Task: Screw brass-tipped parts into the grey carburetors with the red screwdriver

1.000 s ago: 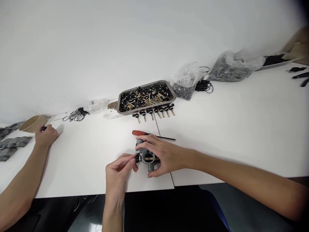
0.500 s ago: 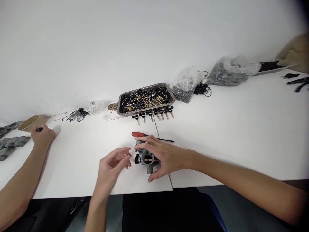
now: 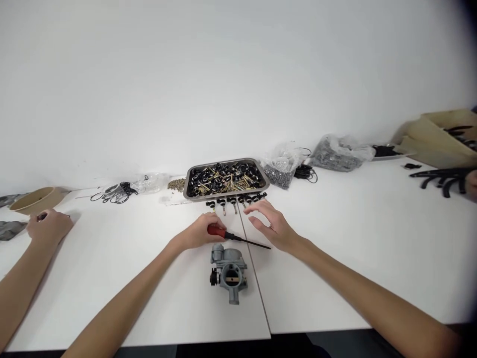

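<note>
My left hand is closed round the red handle of a screwdriver, whose dark shaft points right across the table seam. My right hand is open, thumb and fingers apart, just in front of a row of small black fittings with brass stems. Nothing shows between its fingers. A grey metal carburetor stands on the white table below the screwdriver, its round bore facing me, with a black fitting on its left side. Neither hand touches it.
Behind the row lies a metal tray of black and brass parts. Small brass pieces and plastic bags flank it. A co-worker's hand is at left by a tan bowl; another person's hand is at far right near black levers.
My right hand has let go of the carburetor and moved up and right towards the row of fittings. My left hand has moved from beside the carburetor onto the screwdriver. The view has tilted up.
</note>
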The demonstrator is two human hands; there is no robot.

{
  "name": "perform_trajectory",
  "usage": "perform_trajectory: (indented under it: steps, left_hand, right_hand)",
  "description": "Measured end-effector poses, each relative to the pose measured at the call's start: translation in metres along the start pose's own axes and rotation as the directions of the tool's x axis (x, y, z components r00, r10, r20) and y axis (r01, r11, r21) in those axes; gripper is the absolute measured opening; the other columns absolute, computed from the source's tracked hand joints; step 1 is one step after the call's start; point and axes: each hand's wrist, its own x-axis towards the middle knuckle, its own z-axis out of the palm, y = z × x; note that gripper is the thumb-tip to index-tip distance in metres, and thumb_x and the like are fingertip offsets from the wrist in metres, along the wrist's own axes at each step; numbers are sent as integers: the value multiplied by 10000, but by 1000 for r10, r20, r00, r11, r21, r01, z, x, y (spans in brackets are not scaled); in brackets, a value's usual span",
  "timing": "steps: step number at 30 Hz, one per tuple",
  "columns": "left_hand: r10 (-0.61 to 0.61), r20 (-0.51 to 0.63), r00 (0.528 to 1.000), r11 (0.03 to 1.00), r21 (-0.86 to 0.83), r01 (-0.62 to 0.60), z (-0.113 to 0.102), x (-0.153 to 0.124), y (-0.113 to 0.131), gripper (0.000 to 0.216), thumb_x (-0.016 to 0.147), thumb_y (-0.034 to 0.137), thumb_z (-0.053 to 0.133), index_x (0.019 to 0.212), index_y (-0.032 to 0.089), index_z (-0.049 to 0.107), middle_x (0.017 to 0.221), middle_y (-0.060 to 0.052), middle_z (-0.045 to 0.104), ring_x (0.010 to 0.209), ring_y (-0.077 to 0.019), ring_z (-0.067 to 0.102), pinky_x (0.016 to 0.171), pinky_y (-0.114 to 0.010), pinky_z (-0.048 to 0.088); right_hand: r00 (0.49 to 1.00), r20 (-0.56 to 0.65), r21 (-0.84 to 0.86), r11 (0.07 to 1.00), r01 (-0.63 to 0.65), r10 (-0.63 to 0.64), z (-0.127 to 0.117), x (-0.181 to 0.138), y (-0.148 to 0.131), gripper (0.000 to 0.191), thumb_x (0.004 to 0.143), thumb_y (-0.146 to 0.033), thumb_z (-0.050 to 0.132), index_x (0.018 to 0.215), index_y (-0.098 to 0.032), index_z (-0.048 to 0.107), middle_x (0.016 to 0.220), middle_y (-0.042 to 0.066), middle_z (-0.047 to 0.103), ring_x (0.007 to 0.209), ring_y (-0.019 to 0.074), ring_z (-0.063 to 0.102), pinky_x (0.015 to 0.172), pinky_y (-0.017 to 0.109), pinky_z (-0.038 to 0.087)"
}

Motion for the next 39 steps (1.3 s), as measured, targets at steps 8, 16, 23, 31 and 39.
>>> perform_trajectory:
  steps: [8,16,23,31,39]
  left_hand:
    - [-144,-241,960,917,-398,37,-16,-15,-12,198,687,293,761,829,163,713,901,-78,637,777,-161,599,724,-299,484]
    - [-431,-585,687,669,-718,-191,-83,-32,-42,265,634,242,811,841,107,717,572,-25,603,525,-114,561,599,-273,463]
    - [-628,-659,414,542,-752,-374,-118,-52,-97,110,638,105,768,684,48,687,630,-66,603,509,-92,537,461,-208,458]
    - [-743,-614,266,489,-769,-411,-121,-60,-128,52,659,-24,678,669,21,655,654,-93,637,487,-71,522,419,-167,447]
    - [-759,-601,252,434,-754,-493,-121,-63,-137,112,734,-17,626,698,89,612,617,-25,598,511,-70,532,498,-191,491]
  right_hand:
    - [928,337,201,975,92,-157,18,-16,-49,671,774,-582,642,1316,-260,413,1261,118,490,1213,288,461,1025,452,422]
    - [792,594,10,986,168,-141,34,-31,-66,1016,635,-431,804,1437,-323,191,1490,125,284,1392,330,267,1099,484,360]
    - [811,585,-18,1000,-1,11,38,-38,-63,1043,616,-303,800,1443,-326,165,1517,125,238,1405,313,288,1110,466,352]
    - [843,535,85,996,9,-53,31,-30,-47,1016,605,-226,787,1428,-324,200,1493,113,267,1399,278,310,1086,394,384]
    - [815,576,51,993,-107,59,18,-16,-45,1031,619,-248,794,1457,-347,202,1510,97,243,1377,299,326,1052,433,411]
